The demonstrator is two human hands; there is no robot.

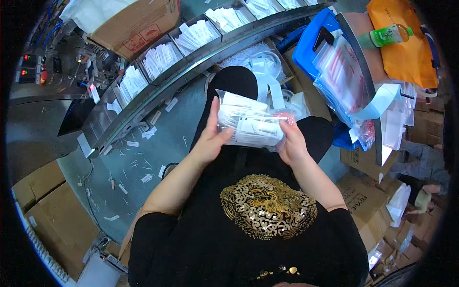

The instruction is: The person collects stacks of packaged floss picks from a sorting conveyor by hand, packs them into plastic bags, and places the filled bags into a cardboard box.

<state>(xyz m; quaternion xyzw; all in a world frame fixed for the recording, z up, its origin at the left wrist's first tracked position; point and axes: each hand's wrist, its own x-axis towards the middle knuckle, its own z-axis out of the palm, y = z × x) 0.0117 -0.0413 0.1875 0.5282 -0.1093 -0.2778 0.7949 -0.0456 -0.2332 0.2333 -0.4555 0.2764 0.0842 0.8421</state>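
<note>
Left to right: conveyor trays (160, 57) hold white packet stacks, off to the person's left. Left hand (209, 138) flat against the end of the clear plastic bag (251, 124), thumb up along its edge, fingers wrapped under. The bag sits over the lap, stuffed with white packets. Right hand (291, 143) cups the other end, thumb on top. To do this well: squeeze evenly from both ends and keep the packets squared. Blue bin (311, 48) further right.

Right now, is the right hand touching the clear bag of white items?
Touching. The head view shows the right hand gripping the clear bag at its right end.
</note>
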